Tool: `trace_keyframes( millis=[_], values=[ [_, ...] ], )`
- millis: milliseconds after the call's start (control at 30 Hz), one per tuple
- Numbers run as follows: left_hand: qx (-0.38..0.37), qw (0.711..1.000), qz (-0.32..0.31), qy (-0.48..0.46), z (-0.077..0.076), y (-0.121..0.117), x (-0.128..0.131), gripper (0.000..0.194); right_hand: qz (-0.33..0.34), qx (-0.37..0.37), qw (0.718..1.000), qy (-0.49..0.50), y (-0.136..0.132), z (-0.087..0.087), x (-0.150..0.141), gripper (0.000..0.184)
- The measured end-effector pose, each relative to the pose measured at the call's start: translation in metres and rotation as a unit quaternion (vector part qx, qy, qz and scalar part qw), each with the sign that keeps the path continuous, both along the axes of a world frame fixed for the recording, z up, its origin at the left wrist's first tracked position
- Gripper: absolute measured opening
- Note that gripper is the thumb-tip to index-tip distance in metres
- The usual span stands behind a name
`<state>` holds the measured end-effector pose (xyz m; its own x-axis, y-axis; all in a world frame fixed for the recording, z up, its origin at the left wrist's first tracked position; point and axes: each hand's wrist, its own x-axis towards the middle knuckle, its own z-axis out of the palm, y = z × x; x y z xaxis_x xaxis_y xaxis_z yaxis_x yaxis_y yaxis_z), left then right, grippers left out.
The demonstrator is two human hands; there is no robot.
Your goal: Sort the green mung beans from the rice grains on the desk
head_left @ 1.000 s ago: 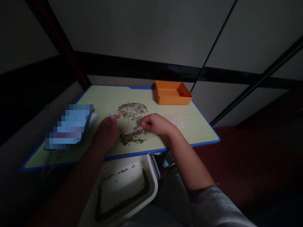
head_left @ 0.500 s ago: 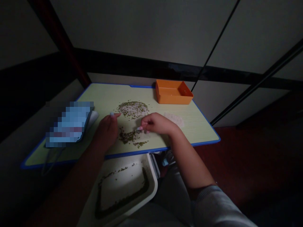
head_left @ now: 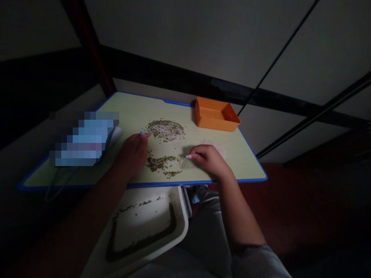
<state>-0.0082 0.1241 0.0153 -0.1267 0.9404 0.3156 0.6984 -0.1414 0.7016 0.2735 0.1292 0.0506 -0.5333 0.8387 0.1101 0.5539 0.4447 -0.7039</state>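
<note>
On the yellow board (head_left: pixel 139 112), a round pile of green and pale grains (head_left: pixel 166 130) lies at the far middle, with a looser green patch (head_left: pixel 159 163) nearer the front edge. My left hand (head_left: pixel 135 154) rests at the left of both, thumb against the forefinger. Its lower fingers are in shadow, and anything inside them is hidden. To the right of the green patch, my right hand (head_left: pixel 207 158) pinches a clear, see-through piece (head_left: pixel 187 163) with a curved outline, low over the board. Behind that hand is a patch of pale grains (head_left: pixel 216 146).
An orange bin (head_left: pixel 218 122) stands at the board's back right corner. A blurred-out blue package (head_left: pixel 89 139) lies at the left. Below the front edge sits a white tub (head_left: pixel 183 216) with green grains along its inside. Cabinet panels (head_left: pixel 203 38) rise behind the board.
My right hand has moved right, away from the green patch, and the clear piece now shows beside that patch. My left hand stays left of the grains. The camera view has tilted slightly.
</note>
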Motion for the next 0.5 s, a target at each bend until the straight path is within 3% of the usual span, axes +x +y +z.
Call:
trace_keyframes(
  millis=[500],
  values=[
    [0.000,1.000,-0.004,0.010,0.0016,-0.0016,-0.0001,0.072,0.010,-0.020,1.000,0.021,-0.0032,-0.0061,0.0023,0.034]
  ],
)
